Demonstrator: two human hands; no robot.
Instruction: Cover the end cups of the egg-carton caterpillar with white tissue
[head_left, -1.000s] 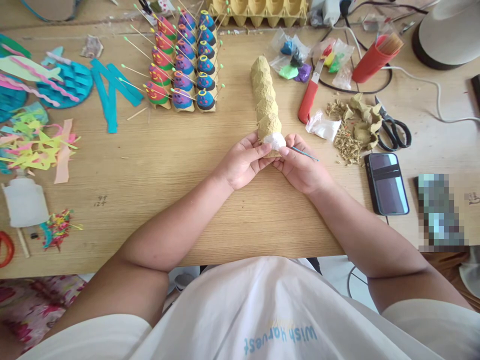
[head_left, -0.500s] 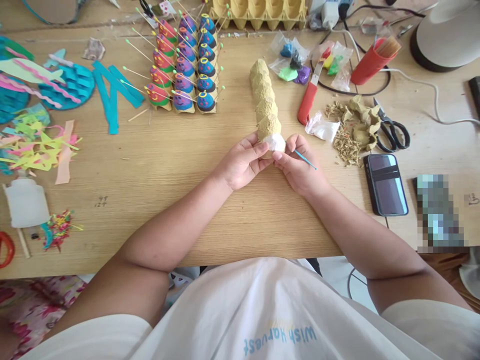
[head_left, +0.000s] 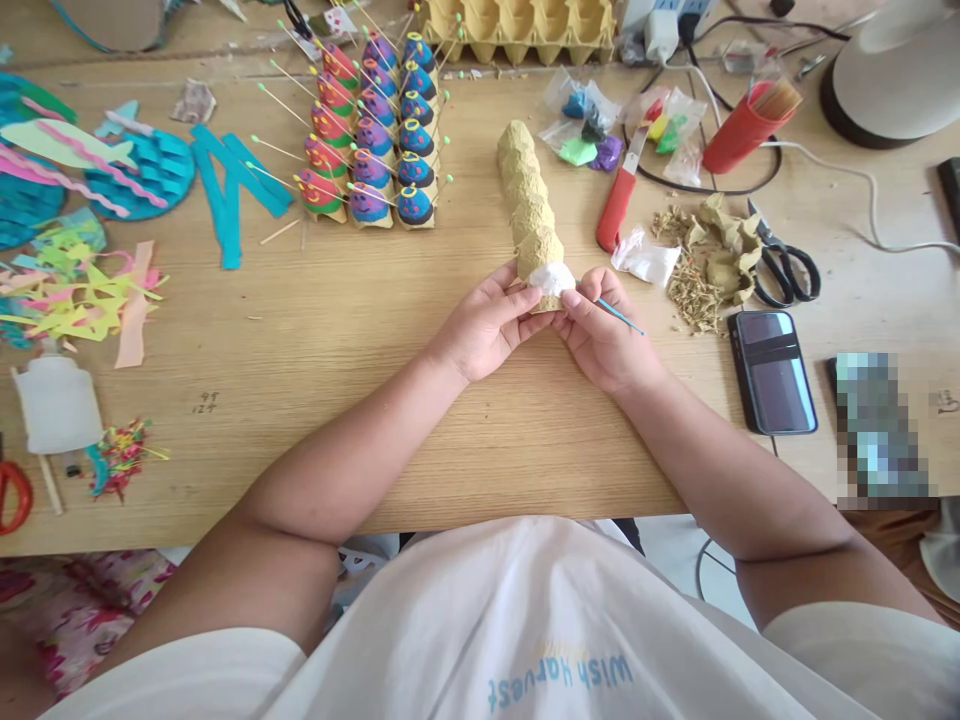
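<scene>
A yellowish egg-carton strip (head_left: pixel 530 195) with several bumps points away from me over the table. White clay (head_left: pixel 553 278) covers part of its nearest bump. My left hand (head_left: pixel 491 322) grips the near end from the left, its thumb by the clay. On the other side, my right hand (head_left: pixel 604 335) pinches the same end with the thumb at the clay's edge. A thin blue stick-like tool (head_left: pixel 621 318) is also tucked in the right hand's fingers, its tip sticking out to the right. The fingers under the strip are partly hidden.
Painted egg-carton caterpillars (head_left: pixel 371 135) with pin antennae stand at the back left. To the right lie a red-handled cutter (head_left: pixel 617 208), a white clay packet (head_left: pixel 646 258), carton scraps (head_left: pixel 705 265), black scissors (head_left: pixel 784 265) and a phone (head_left: pixel 772 372). Paper strips (head_left: pixel 82 295) and a glue bottle (head_left: pixel 58 405) lie left.
My right thumb has moved slightly up and right along the clay. The white clay now looks pushed back from the near edge, baring carton below it. The blue tool has shifted slightly right.
</scene>
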